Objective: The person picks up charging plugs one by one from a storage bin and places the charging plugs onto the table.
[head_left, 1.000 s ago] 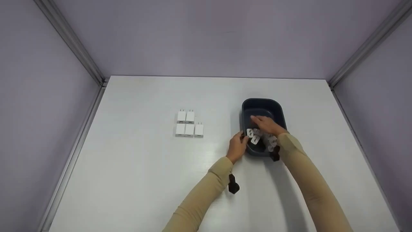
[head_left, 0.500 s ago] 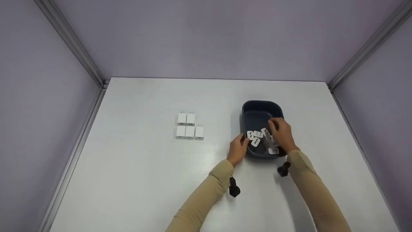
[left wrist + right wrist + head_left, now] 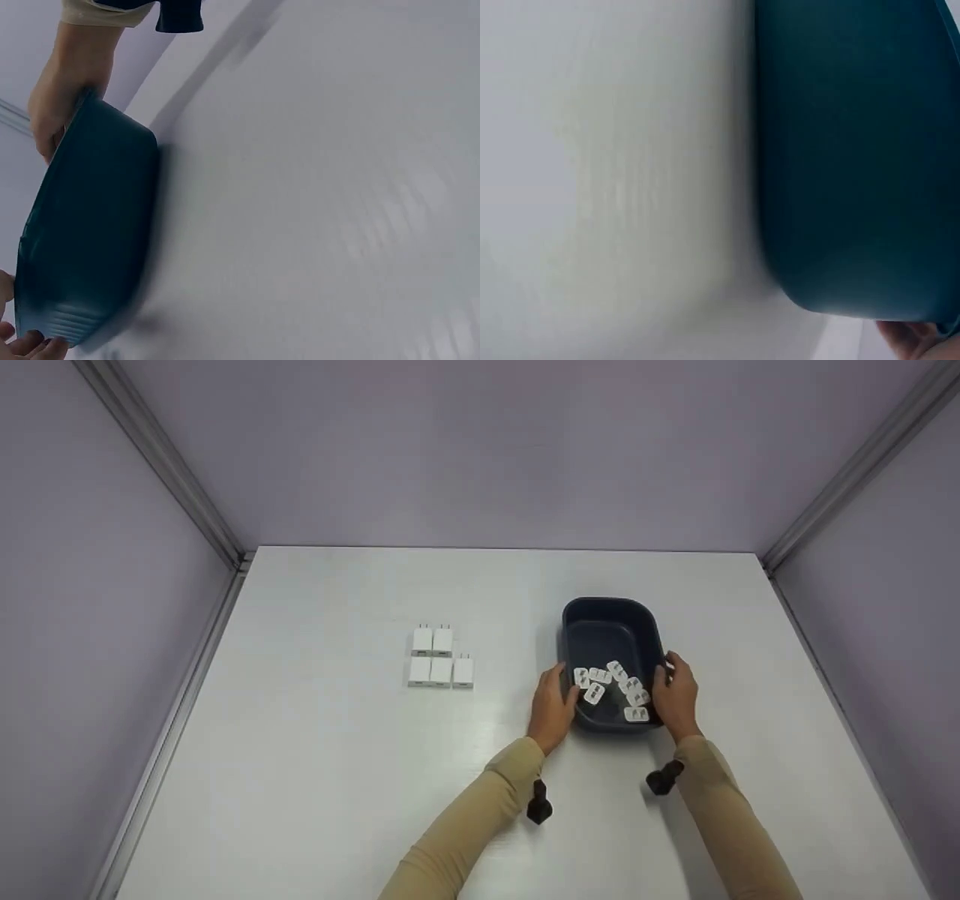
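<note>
A dark blue rectangular bin [image 3: 609, 727] stands on the right half of the white table. Inside its near half lie several white plug chargers [image 3: 616, 670] at mixed angles, prongs facing up. My left hand [image 3: 552, 709] grips the bin's left rim, thumb over the inside. Opposite it, my right hand [image 3: 676, 697] grips the right rim with the thumb inside. In the left wrist view, the bin's outer wall [image 3: 97, 202] shows with a hand at each end of it. The right wrist view is largely filled by the bin wall [image 3: 855, 165].
Several more white chargers [image 3: 441, 669] lie flat on the table [image 3: 337, 750] left of the bin, grouped in two rows with prongs pointing away. Pale walls [image 3: 495, 457] enclose the table at the back and sides.
My right hand has come out from over the chargers inside the bin and moved right onto its right rim. The chargers in the bin lie more spread out. My left hand stays at the left rim.
</note>
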Available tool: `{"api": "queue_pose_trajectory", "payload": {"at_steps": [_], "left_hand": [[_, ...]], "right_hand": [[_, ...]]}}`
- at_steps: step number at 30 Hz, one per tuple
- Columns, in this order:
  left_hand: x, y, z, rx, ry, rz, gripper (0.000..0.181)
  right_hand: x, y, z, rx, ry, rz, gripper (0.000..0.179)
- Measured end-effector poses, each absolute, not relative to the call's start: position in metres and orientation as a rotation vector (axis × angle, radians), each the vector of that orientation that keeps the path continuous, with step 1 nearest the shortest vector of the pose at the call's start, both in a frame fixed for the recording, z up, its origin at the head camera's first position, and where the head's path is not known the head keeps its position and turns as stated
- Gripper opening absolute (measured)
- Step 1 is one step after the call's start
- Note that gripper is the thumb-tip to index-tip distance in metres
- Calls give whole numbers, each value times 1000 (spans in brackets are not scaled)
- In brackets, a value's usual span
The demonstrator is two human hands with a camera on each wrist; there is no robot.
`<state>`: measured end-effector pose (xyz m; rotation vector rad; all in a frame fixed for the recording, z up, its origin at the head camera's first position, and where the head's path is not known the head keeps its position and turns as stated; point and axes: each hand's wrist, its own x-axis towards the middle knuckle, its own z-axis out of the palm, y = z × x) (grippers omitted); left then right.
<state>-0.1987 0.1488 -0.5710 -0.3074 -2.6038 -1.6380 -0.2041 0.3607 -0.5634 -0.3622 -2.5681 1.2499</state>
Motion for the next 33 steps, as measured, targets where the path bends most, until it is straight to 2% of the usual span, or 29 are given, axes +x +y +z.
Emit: {"api": "queue_pose_trajectory", "payload": {"at_steps": [12, 25, 33], "left_hand": [[-205, 144, -570, -537, -2611, -1217, 39], [-215, 145, -551, -830, -2659, -694, 36], [-220, 155, -546, -888, -2726, -320, 31]], "right_hand": [[-203, 364, -573, -566, -2555, 1267, 43], [-203, 361, -574, -534, -2530, 1250, 41], [-203, 362, -576, -539, -2545, 1186, 40]]}}
